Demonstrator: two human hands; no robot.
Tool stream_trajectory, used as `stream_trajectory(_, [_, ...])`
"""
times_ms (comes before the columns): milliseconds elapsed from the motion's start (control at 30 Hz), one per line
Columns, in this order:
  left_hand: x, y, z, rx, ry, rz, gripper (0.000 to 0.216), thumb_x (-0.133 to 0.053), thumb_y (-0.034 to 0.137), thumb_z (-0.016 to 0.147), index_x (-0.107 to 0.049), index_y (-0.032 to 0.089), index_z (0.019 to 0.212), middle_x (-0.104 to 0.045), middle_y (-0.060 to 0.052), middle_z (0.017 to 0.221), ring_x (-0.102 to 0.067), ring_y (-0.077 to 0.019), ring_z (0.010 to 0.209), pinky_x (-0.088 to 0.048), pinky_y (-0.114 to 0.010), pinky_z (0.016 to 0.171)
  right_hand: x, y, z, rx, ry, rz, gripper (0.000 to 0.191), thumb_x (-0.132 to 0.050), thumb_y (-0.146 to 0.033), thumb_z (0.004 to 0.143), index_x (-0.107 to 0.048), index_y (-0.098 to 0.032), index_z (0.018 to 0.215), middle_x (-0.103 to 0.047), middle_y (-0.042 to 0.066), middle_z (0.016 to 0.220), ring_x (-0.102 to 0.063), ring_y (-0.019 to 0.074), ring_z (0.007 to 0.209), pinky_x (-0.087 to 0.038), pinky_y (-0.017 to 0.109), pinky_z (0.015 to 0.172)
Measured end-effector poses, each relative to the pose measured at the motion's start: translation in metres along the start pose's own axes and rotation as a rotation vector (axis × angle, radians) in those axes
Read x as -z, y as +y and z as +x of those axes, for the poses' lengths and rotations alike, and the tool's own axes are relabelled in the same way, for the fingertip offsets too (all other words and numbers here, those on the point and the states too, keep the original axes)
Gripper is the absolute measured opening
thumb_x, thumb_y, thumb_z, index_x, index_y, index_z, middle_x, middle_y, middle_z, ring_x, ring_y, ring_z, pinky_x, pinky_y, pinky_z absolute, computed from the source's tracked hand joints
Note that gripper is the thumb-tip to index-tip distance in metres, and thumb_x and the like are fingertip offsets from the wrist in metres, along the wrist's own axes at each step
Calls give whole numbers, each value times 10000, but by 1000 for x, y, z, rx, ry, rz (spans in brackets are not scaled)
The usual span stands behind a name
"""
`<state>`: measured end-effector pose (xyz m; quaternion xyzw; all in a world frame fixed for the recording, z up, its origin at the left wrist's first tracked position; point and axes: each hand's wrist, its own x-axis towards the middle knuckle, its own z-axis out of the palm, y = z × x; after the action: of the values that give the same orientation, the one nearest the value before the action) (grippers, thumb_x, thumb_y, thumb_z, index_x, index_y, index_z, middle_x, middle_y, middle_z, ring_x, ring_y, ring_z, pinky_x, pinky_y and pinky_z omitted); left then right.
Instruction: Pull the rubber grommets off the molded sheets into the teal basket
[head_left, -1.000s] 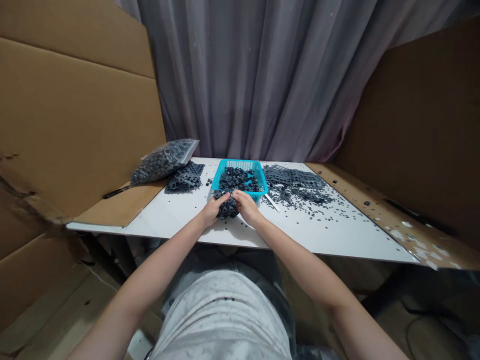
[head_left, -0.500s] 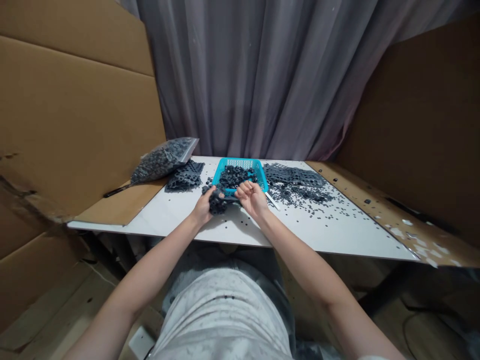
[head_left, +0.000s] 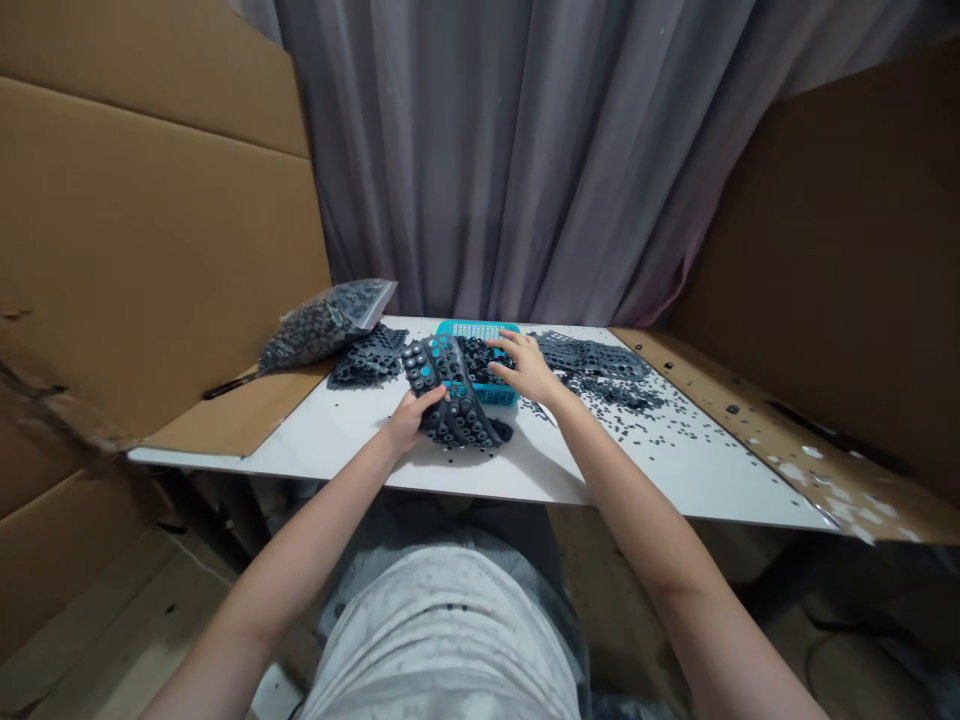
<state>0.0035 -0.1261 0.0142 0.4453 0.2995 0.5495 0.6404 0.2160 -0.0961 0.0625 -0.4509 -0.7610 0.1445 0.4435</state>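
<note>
My left hand [head_left: 411, 418] grips the near end of a black rubber sheet [head_left: 450, 395] full of round holes, stretched out and tilted up in front of the blue basket [head_left: 480, 330]. The sheet hides most of the basket, which holds several small black rings. My right hand [head_left: 527, 365] reaches over the basket's right side with fingers bent, near the far end of the sheet. Whether it grips the sheet I cannot make out.
A clear bag of black parts [head_left: 322, 322] and a stack of punched sheets [head_left: 369, 356] lie at the left. More sheets and scattered black bits [head_left: 600, 375] cover the right of the white table [head_left: 660, 470]. Cardboard walls stand left and right, a grey curtain behind.
The crumpled black sheet has been unrolled and stretched out toward the basket. My right hand moved forward and right over the basket; my left stayed near the table's front.
</note>
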Motion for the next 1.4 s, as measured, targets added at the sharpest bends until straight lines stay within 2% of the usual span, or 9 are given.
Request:
stream_trajectory(233, [-13, 47, 3, -24, -50, 91, 259, -789, 330, 581, -640, 125, 633, -648, -14, 589, -596, -148, 569, -473, -263, 596, 3, -69, -29, 564, -149, -230, 220, -582, -408, 842, -570, -208, 932, -611, 78, 923, -522, 248, 896, -375, 408, 850])
stream_trajectory(433, [-28, 79, -6, -126, -31, 109, 250, -759, 361, 621, -671, 160, 742, -695, -14, 693, -640, -179, 674, -497, -283, 656, -15, -75, -41, 250, 95, 91, 588, -654, -420, 785, -365, -240, 1265, -500, 130, 1227, -484, 266, 1105, -393, 427, 911])
stream_trajectory(533, [-34, 78, -21, -204, -58, 84, 326, -744, 409, 616, -678, 192, 850, -715, -29, 832, -653, -244, 890, -505, -345, 798, -22, -60, -49, 30, -125, 373, 707, -654, -465, 772, -277, -273, 1339, -480, 119, 1287, -453, 252, 1208, -378, 425, 959])
stream_trajectory(667, [-16, 65, -51, -306, -82, 187, 512, -774, 390, 600, -655, 271, 1084, -683, -40, 1112, -552, -303, 1160, -431, -426, 985, -7, -38, -53, -40, -504, 566, 451, -660, -515, 746, -541, -187, 1033, -603, 57, 971, -579, 213, 958, -454, 341, 815])
stream_trajectory(867, [48, 66, -114, -254, -550, 845, 785, -849, 273, 515, -588, 359, 1250, -353, -35, 1502, -226, -381, 1396, -145, -514, 1135, 49, -48, -53, 162, -506, 133, 190, -617, -307, 828, -632, -175, 964, -585, 76, 984, -576, 210, 930, -473, 363, 818])
stream_trajectory(1000, [63, 58, -123, -15, -701, 555, 1103, -754, 632, 525, -231, 370, 1460, -239, -84, 1549, -217, -383, 1399, -206, -541, 1103, 54, -73, -52, 331, -472, -159, 161, -609, -171, 822, -700, -246, 931, -474, 71, 1356, -249, 332, 1379, -180, 617, 1087])
stream_trajectory(1133, [30, 23, -105, 92, -600, 317, 820, -708, 648, 587, -558, 258, 1292, -504, -145, 1383, -425, -361, 1292, -319, -468, 1063, 29, -96, -53, 447, -457, -318, 179, -647, -155, 792, -739, -287, 871, -360, 9, 1481, -51, 381, 1429, -6, 722, 1055])
stream_trajectory(1233, [-9, 2, -95, 195, -328, 127, 453, -748, 499, 653, -698, 208, 996, -700, -120, 1064, -647, -283, 989, -491, -366, 847, 12, -103, -61, 479, -411, -372, 355, -639, -138, 783, -689, -325, 1080, -181, 0, 1561, 29, 406, 1425, -7, 732, 1045])
stream_trajectory(1400, [-24, -3, -96, 316, -51, -60, 244, -747, 355, 675, -695, 173, 830, -724, -68, 752, -667, -193, 684, -504, -281, 650, -1, -78, -77, 345, -308, -290, 900, -711, -377, 728, -204, -352, 1471, 314, -29, 1514, 279, 477, 1328, -34, 740, 1022])
